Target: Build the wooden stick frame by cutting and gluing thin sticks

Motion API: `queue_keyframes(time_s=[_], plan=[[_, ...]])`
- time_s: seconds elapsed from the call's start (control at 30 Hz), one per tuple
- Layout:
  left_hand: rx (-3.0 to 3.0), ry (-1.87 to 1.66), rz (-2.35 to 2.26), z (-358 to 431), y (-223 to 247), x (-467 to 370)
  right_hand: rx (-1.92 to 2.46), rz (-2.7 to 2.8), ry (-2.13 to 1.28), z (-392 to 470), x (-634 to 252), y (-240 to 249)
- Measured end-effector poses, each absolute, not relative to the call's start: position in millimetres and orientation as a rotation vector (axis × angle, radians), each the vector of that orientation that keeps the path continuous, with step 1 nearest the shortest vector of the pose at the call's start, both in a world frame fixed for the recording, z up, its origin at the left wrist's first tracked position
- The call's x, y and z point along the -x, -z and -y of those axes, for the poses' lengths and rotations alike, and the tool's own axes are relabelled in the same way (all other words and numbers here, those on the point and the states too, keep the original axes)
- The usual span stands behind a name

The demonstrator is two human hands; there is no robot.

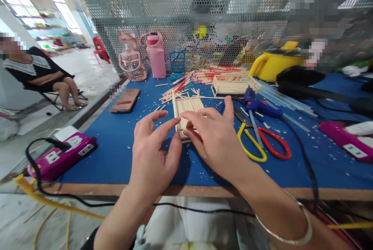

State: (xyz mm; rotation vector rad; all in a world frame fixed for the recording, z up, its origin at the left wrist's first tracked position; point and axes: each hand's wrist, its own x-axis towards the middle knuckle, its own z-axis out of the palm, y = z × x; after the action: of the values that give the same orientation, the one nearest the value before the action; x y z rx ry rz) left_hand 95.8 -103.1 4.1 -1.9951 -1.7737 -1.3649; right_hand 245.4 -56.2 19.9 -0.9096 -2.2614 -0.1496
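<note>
Well, stick panel (190, 106): there it lay on the blue worktop (110, 156), under and just beyond the fingertips of both hands, pale sticks side by side with a thicker bar (175, 108) along the left edge.
Left hand (154, 145): right at that bar, index finger and thumb parted by a moderate gap, tips at the panel's near left corner, nothing visibly gripped.
Right hand (217, 133): over the panel's near right part, thumb and index almost meeting, another finger raised; whether that pinch held a sliver of stick, one could not tell.
Scissors (246, 123): just right of the right fingers, red and yellow handles towards the person.
Glue gun (266, 108): farther right of those fingers, past the scissors.
Railed frame (233, 88): beyond the right fingertips.
Red-tipped sticks (205, 76): a loose heap, farther out past both sets of fingers.
Fingertip work: lightness looked like the key here; left tips best steadied the bar without shoving, right tips best pressed straight down, since sideways force could have skewed the row.
</note>
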Motion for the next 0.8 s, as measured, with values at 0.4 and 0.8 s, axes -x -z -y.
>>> queue_keyframes(time_s=[0.4, 0.8], plan=[[2.097, 1.245, 1.666, 104.8, -15.8, -90.1, 0.819, 2.325, 0.067, 60.5, -258.3, -25.7], [2.428, 0.422, 1.428, 77.0, -46.8, -134.2, 1.141, 1.312, -0.838, 58.7, -296.2, 16.0]])
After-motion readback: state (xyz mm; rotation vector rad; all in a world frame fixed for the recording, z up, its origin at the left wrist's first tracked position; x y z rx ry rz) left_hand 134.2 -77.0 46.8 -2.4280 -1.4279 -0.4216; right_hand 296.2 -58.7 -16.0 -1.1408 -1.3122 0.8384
